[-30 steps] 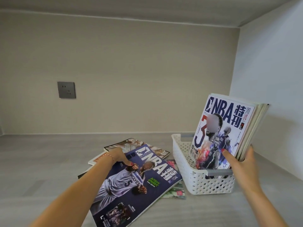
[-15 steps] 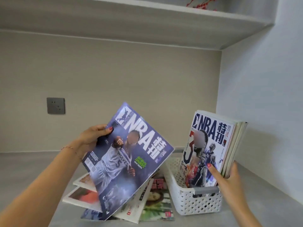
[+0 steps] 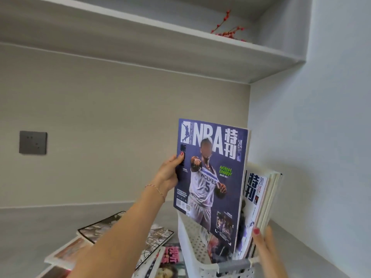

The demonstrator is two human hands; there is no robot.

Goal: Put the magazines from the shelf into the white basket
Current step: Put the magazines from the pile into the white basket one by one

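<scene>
Single head view, close, facing shelf corner point(image 3: 249, 85).

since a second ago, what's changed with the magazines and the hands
The left hand took the purple NBA magazine off the pile on the shelf, lifted it, turned it upright and carried it right, over the white basket. The right hand still steadies the magazines standing in the basket. The other magazines remain flat on the shelf.

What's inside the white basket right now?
Several upright magazines stand in the white basket, steadied by the right hand. The purple NBA magazine in the left hand covers their fronts and the basket's bottom.
</scene>
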